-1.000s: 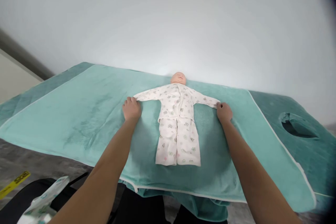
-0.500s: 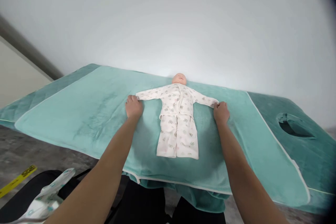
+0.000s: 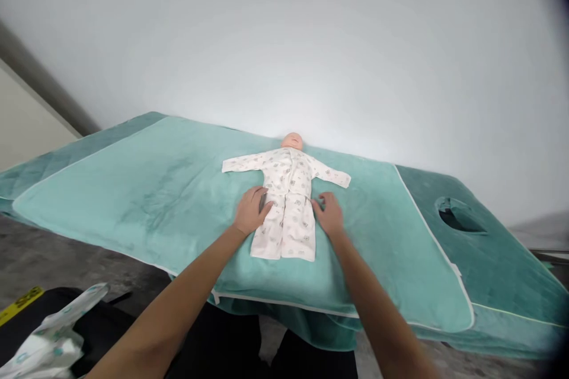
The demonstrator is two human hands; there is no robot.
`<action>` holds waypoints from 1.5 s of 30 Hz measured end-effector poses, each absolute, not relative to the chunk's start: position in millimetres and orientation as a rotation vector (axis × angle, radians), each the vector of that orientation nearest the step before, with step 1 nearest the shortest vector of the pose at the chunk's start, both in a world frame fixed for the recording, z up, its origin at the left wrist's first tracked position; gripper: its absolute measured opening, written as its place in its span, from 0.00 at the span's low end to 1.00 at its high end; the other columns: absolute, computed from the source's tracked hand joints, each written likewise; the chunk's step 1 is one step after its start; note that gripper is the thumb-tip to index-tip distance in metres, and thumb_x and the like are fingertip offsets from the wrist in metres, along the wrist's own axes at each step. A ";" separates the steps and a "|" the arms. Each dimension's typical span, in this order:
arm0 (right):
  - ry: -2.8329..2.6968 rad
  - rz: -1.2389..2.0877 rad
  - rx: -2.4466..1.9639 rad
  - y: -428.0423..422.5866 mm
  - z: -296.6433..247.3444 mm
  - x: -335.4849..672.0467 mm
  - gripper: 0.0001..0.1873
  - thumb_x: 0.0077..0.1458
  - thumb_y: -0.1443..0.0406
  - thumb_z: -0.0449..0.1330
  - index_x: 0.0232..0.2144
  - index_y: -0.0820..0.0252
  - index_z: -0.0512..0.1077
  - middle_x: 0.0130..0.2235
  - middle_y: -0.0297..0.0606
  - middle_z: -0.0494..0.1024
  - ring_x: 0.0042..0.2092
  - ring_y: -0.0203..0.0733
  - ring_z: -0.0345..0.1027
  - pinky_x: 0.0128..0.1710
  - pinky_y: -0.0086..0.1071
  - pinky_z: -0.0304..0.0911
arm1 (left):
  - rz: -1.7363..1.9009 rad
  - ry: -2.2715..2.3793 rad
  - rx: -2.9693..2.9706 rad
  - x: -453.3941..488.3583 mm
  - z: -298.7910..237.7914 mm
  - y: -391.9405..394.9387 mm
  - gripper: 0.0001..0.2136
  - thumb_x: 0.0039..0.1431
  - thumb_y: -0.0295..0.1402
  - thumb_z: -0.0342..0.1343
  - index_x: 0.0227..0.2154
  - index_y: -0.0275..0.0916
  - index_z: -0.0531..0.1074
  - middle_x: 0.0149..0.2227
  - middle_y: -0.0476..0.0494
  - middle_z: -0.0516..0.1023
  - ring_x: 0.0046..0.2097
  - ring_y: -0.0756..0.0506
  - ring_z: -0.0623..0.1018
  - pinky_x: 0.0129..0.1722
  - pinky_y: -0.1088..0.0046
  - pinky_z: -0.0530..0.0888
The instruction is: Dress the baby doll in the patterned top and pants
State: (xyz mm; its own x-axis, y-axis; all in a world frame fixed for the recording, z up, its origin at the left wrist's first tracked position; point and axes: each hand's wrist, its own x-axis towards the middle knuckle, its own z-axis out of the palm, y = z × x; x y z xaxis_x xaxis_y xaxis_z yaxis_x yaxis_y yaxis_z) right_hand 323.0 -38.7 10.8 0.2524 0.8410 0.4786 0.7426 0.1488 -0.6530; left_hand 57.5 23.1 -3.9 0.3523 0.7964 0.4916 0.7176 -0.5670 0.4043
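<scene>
A baby doll (image 3: 292,141) lies face up on a green towel (image 3: 186,189), its head toward the wall. It wears a white printed long-sleeved top (image 3: 284,172), both sleeves spread out sideways, and matching trousers (image 3: 297,231) with legs straight down. My left hand (image 3: 252,211) is at the waist on the left side, fingers apart, the thumb over the trousers. At the opposite side of the waist, my right hand (image 3: 328,212) has its fingers apart and bent, tips by the cloth's edge. Neither hand visibly grips the cloth.
The towel covers a padded bed (image 3: 498,254) with a face hole (image 3: 462,216) at the right, against a white wall (image 3: 249,41). At the lower left, a white printed cloth item (image 3: 53,337) lies on a black surface beside a yellow strip (image 3: 20,305).
Both hands have let go of the sleeve ends and moved inward and toward me to the doll's waist. The view has shifted, showing a window-like frame at the top.
</scene>
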 end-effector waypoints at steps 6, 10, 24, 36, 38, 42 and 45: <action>-1.326 0.175 -1.479 -20.5 -10.4 289.8 0.19 0.60 0.56 0.56 0.51 0.56 0.67 0.53 0.47 0.70 0.55 0.50 0.63 0.55 0.45 0.63 | 1.012 1.378 2.530 95.0 6.9 39.1 0.25 0.62 0.40 0.54 0.61 0.40 0.63 0.63 0.35 0.65 0.66 0.37 0.63 0.65 0.55 0.62; -1.367 0.133 -1.380 -3.7 -19.6 288.8 0.17 0.61 0.63 0.53 0.51 0.57 0.70 0.54 0.45 0.71 0.58 0.47 0.62 0.60 0.44 0.57 | 0.954 1.353 2.613 119.9 15.1 45.3 0.26 0.64 0.38 0.51 0.63 0.38 0.61 0.67 0.35 0.61 0.69 0.38 0.58 0.68 0.54 0.58; -0.941 0.581 -1.133 4.0 -37.0 309.8 0.13 0.58 0.56 0.56 0.38 0.58 0.72 0.38 0.36 0.74 0.41 0.42 0.66 0.48 0.39 0.64 | 0.685 1.537 2.841 133.0 22.2 24.2 0.26 0.66 0.26 0.42 0.66 0.44 0.57 0.72 0.43 0.50 0.72 0.38 0.51 0.66 0.43 0.56; -0.869 0.723 -1.040 -2.7 -27.5 303.5 0.13 0.50 0.55 0.66 0.29 0.58 0.73 0.29 0.29 0.69 0.33 0.36 0.60 0.36 0.31 0.60 | 0.728 1.304 3.005 133.5 25.8 23.2 0.24 0.70 0.33 0.40 0.68 0.38 0.54 0.50 0.37 0.77 0.52 0.41 0.74 0.56 0.57 0.64; -0.893 0.723 -1.051 -2.9 -27.9 303.6 0.13 0.51 0.55 0.66 0.28 0.58 0.72 0.30 0.29 0.68 0.33 0.36 0.60 0.36 0.30 0.59 | 0.663 1.297 3.026 138.7 27.1 25.3 0.24 0.71 0.34 0.39 0.68 0.40 0.54 0.46 0.38 0.77 0.49 0.41 0.75 0.52 0.58 0.65; -0.914 0.728 -1.054 -2.8 -24.6 303.2 0.11 0.51 0.57 0.66 0.27 0.58 0.72 0.31 0.30 0.69 0.35 0.36 0.60 0.37 0.30 0.58 | 0.539 1.326 3.041 149.2 37.5 25.7 0.21 0.71 0.34 0.40 0.63 0.41 0.62 0.44 0.37 0.76 0.45 0.40 0.76 0.47 0.59 0.66; -0.901 0.739 -1.041 -1.5 -23.1 302.8 0.09 0.49 0.60 0.66 0.27 0.57 0.71 0.32 0.31 0.70 0.37 0.37 0.62 0.39 0.30 0.58 | 0.447 1.413 2.973 152.2 45.5 24.1 0.19 0.68 0.29 0.44 0.58 0.40 0.67 0.44 0.36 0.76 0.42 0.40 0.78 0.44 0.60 0.68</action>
State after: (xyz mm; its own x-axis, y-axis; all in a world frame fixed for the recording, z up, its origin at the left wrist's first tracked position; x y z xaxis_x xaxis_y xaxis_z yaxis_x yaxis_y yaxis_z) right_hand 302.8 -1.5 -23.1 0.4485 0.8540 0.2638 -0.0922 0.3378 -0.9367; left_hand 152.2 24.1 45.5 0.6052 0.7310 0.3153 0.7793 -0.6248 -0.0474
